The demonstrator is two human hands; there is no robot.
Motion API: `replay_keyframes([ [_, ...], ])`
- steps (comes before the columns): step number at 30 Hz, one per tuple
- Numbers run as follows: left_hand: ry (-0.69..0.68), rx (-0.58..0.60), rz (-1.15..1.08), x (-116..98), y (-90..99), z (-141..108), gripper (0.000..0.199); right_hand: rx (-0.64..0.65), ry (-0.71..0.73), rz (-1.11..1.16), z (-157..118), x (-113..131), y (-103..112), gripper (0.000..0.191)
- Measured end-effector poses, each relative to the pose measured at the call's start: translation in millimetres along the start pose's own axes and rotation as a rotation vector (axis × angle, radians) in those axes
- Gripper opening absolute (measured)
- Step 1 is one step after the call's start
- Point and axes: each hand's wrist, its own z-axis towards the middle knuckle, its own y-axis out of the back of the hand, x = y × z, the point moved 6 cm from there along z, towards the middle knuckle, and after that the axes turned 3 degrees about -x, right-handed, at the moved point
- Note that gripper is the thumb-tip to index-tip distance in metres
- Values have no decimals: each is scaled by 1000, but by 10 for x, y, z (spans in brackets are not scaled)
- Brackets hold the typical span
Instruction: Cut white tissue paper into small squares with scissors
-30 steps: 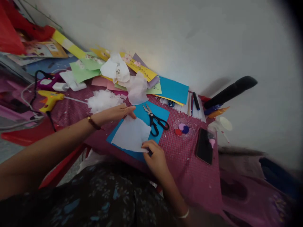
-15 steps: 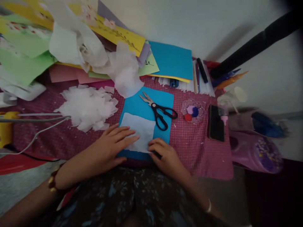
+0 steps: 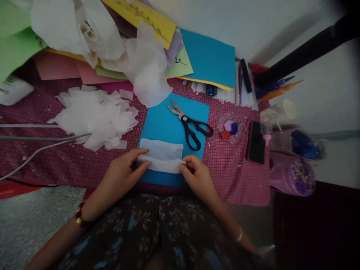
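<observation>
A white tissue paper piece lies on a blue sheet, its near edge folded up over itself in a strip. At its left end my left hand pinches the fold between thumb and fingers. My right hand grips the right end of the same fold with thumb and forefinger. Beyond the paper, on the blue sheet, lie black-handled scissors, blades parted and pointing away to the left.
A heap of cut white tissue pieces lies left, beside several cables. Coloured cards and crumpled tissue fill the back. Right are a paint palette, a phone and a purple container.
The tissue paper lay flat under my spread left hand; now its near edge is folded up. Both hands have closed on the ends of the fold. The view has shifted slightly.
</observation>
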Motion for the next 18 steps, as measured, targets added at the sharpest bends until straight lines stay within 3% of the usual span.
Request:
replay_keyframes([
  [4,61,-81,-32,51,36,41,40,-22,-8,18,55,2,11,30],
  [7,72,-110,-46,85,38,63,43,-8,73,81,-9,16,48,44],
  [12,68,-115,-18,111,-1,59,46,160,264,-74,-110,117,42,20],
  [18,86,-115,45,92,-5,24,45,103,292,-189,-19,142,44,15],
])
